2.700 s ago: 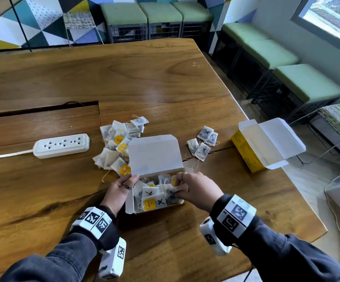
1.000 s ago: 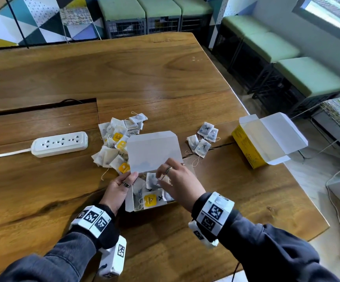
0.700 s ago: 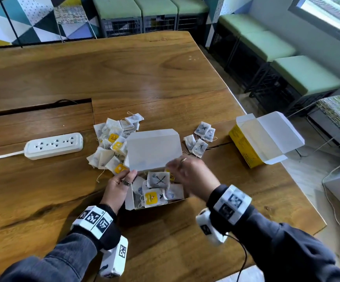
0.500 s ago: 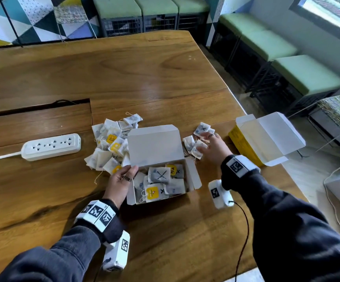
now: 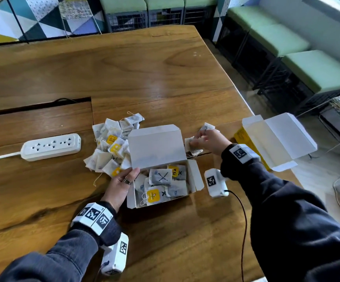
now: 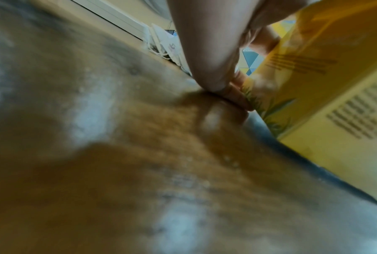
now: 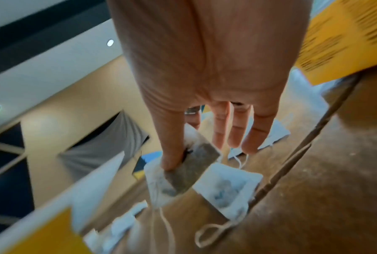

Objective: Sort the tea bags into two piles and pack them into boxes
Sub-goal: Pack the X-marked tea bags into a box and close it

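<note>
An open box [image 5: 193,177] with a raised white lid sits in front of me, and several tea bags [image 5: 161,178] lie inside it. My left hand [image 5: 122,184] rests on the table against the box's left wall [image 6: 313,82], its fingers [image 6: 213,68] fairly straight. My right hand [image 5: 203,139] is over a small pile of tea bags [image 5: 191,147] just right of the lid. Its thumb and forefinger pinch one tea bag [image 7: 194,165], while other tea bags [image 7: 228,187] lie loose beneath. A larger heap of tea bags [image 5: 112,145] lies left of the lid.
A second yellow box [image 5: 244,139] stands open at the table's right edge, close to my right hand. A white power strip [image 5: 51,146] lies at the left with its cord running off. Green stools stand along the wall beyond the table.
My right hand has left the open box, moved right to the small pile and pinched a tea bag there. My left hand has stayed against the box.
</note>
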A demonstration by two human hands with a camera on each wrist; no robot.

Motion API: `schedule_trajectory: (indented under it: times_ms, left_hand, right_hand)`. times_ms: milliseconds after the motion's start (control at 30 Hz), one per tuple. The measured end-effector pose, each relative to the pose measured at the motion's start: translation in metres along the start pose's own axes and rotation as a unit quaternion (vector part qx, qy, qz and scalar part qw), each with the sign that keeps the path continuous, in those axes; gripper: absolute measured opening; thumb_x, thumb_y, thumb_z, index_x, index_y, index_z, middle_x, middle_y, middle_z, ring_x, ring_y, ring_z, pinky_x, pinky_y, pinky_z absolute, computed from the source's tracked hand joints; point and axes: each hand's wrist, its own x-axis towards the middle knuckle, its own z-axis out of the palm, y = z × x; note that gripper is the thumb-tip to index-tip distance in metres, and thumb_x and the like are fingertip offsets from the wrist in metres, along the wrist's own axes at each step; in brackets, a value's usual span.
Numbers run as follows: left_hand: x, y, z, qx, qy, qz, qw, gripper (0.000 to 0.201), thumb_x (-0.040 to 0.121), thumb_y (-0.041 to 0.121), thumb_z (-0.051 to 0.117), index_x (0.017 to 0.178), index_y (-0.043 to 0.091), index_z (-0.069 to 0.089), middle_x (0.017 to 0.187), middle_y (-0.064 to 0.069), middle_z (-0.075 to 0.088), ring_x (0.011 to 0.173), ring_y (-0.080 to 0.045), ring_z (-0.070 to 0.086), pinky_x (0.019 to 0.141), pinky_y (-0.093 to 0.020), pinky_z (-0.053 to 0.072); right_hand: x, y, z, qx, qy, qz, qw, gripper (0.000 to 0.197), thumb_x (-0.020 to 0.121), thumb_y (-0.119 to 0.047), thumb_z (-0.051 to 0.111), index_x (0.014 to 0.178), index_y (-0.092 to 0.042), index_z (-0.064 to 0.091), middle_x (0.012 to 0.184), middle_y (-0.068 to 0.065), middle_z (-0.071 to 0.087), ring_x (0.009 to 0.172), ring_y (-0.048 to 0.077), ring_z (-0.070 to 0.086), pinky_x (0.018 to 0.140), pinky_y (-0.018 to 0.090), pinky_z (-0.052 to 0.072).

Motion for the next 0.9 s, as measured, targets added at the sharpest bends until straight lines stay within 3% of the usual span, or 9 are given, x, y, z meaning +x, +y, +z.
schedule_trajectory:
  times_ms: [100, 200, 300, 400, 500, 633, 767, 833, 900]
  left_hand:
    - [-0.001, 0.001, 0.0, -0.007, -0.005, -0.008, 1.0, 0.015, 0.092, 0.015, 0.051, 0.086, 0.019, 0.065, 0.071, 0.018, 0.072, 0.069, 0.005, 0.065, 0.068, -0.011, 0.049]
    - [0.0, 0.002, 0.0, -0.005, -0.01, -0.016, 1.0, 0.016, 0.092, 0.015, 0.052, 0.086, 0.02, 0.065, 0.071, 0.015, 0.073, 0.07, 0.001, 0.066, 0.076, -0.019, 0.048]
    - [0.001, 0.0, -0.001, -0.002, -0.012, -0.017, 1.0, 0.016, 0.092, 0.016, 0.052, 0.084, 0.019, 0.065, 0.071, 0.014, 0.073, 0.068, 0.001, 0.066, 0.073, -0.02, 0.049]
    - [0.001, 0.0, -0.002, -0.006, -0.021, -0.023, 1.0, 0.016, 0.092, 0.016, 0.051, 0.085, 0.019, 0.065, 0.071, 0.011, 0.073, 0.066, -0.002, 0.067, 0.065, -0.018, 0.053]
    - [0.0, 0.002, -0.002, 0.007, -0.025, -0.02, 0.999, 0.017, 0.092, 0.017, 0.051, 0.084, 0.018, 0.066, 0.072, 0.01, 0.073, 0.071, -0.007, 0.065, 0.071, -0.021, 0.051]
    - [0.0, 0.002, -0.003, 0.002, -0.02, -0.027, 0.999, 0.016, 0.091, 0.018, 0.053, 0.084, 0.019, 0.067, 0.074, 0.008, 0.073, 0.077, -0.014, 0.063, 0.078, -0.029, 0.047]
    - [0.0, 0.001, -0.003, -0.002, -0.014, -0.033, 0.999, 0.016, 0.091, 0.017, 0.054, 0.083, 0.018, 0.067, 0.074, 0.008, 0.073, 0.077, -0.013, 0.065, 0.081, -0.031, 0.048]
    - [0.001, 0.001, -0.004, 0.003, -0.012, -0.03, 0.999, 0.016, 0.091, 0.018, 0.054, 0.081, 0.017, 0.067, 0.074, 0.008, 0.073, 0.082, -0.017, 0.062, 0.084, -0.033, 0.046]
    - [0.001, 0.0, -0.003, 0.008, -0.01, -0.027, 1.0, 0.016, 0.091, 0.018, 0.054, 0.081, 0.017, 0.067, 0.072, 0.01, 0.072, 0.081, -0.015, 0.061, 0.083, -0.03, 0.045]
  right_hand:
    - [0.009, -0.008, 0.017, -0.151, 0.001, 0.008, 0.988, 0.015, 0.086, -0.026, 0.06, 0.086, -0.011, 0.058, 0.102, 0.013, 0.057, 0.103, 0.027, 0.048, 0.081, 0.032, 0.037]
    - [0.008, -0.007, 0.022, -0.182, -0.016, 0.006, 0.983, 0.012, 0.088, -0.026, 0.058, 0.09, -0.015, 0.052, 0.116, 0.016, 0.056, 0.114, 0.032, 0.047, 0.089, 0.035, 0.04]
    - [0.001, -0.005, 0.011, -0.155, 0.037, -0.041, 0.986, 0.019, 0.087, -0.025, 0.061, 0.097, -0.009, 0.06, 0.106, 0.01, 0.057, 0.101, 0.023, 0.053, 0.076, 0.026, 0.042]
    - [-0.023, -0.02, -0.004, -0.028, 0.141, -0.136, 0.98, 0.014, 0.079, -0.021, 0.071, 0.081, -0.017, 0.058, 0.088, 0.003, 0.056, 0.076, 0.011, 0.049, 0.054, 0.012, 0.033]
    - [-0.048, -0.04, -0.01, 0.048, 0.066, -0.209, 0.975, 0.014, 0.076, -0.021, 0.075, 0.078, -0.018, 0.061, 0.077, -0.008, 0.06, 0.065, -0.002, 0.054, 0.054, 0.007, 0.04]
    - [-0.065, -0.045, 0.005, 0.024, -0.093, -0.219, 0.971, 0.009, 0.077, -0.024, 0.074, 0.081, -0.019, 0.068, 0.075, -0.012, 0.066, 0.07, 0.0, 0.061, 0.066, 0.011, 0.047]
    - [-0.074, -0.034, 0.03, -0.053, -0.166, -0.205, 0.963, 0.009, 0.079, -0.028, 0.073, 0.084, -0.022, 0.069, 0.062, -0.024, 0.059, 0.063, -0.008, 0.053, 0.059, 0.007, 0.037]
    - [-0.077, -0.029, 0.04, -0.108, -0.161, -0.232, 0.953, 0.014, 0.082, -0.027, 0.069, 0.094, -0.02, 0.07, 0.08, -0.018, 0.062, 0.074, -0.006, 0.052, 0.068, 0.011, 0.038]
    - [-0.081, -0.024, 0.048, -0.224, -0.125, -0.265, 0.929, 0.022, 0.084, -0.031, 0.064, 0.104, -0.022, 0.068, 0.107, -0.006, 0.062, 0.099, 0.008, 0.051, 0.084, 0.025, 0.039]
